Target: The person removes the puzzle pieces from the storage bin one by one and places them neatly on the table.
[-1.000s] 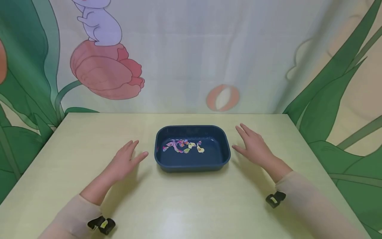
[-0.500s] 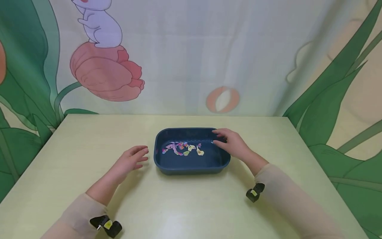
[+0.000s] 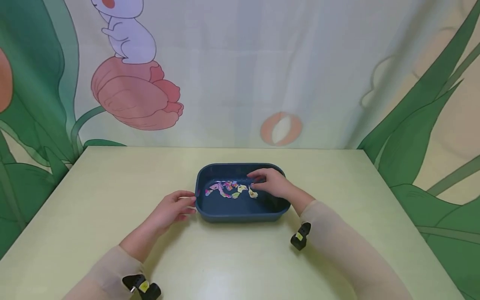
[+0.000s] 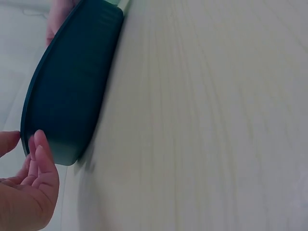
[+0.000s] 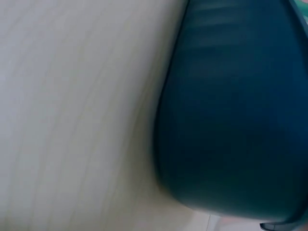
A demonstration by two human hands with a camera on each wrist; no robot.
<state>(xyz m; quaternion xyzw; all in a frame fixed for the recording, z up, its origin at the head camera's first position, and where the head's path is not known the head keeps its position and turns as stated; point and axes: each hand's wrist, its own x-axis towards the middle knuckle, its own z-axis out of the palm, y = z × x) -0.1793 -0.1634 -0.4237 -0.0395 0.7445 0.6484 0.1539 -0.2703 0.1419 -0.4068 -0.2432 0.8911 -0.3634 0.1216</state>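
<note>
A dark blue rectangular basin sits on the table, with several small colourful flat pieces scattered over its floor. My left hand is at the basin's left end, its fingertips right at the rim. In the left wrist view, the thumb lies at the rim and the other fingers overlap the outer wall. Over the right half of the basin, my right hand reaches in with loosely bent fingers, close to a yellowish piece. The right wrist view shows the basin's outer wall but hides the hand.
The pale wood-grain table reaches back to a hanging cloth printed with a rabbit, flowers and leaves. Small black cameras are strapped to both sleeves.
My right hand has come from beside the basin, across its right rim, to above the pieces. My left hand has moved right to the basin's left rim. Basin and pieces stay put.
</note>
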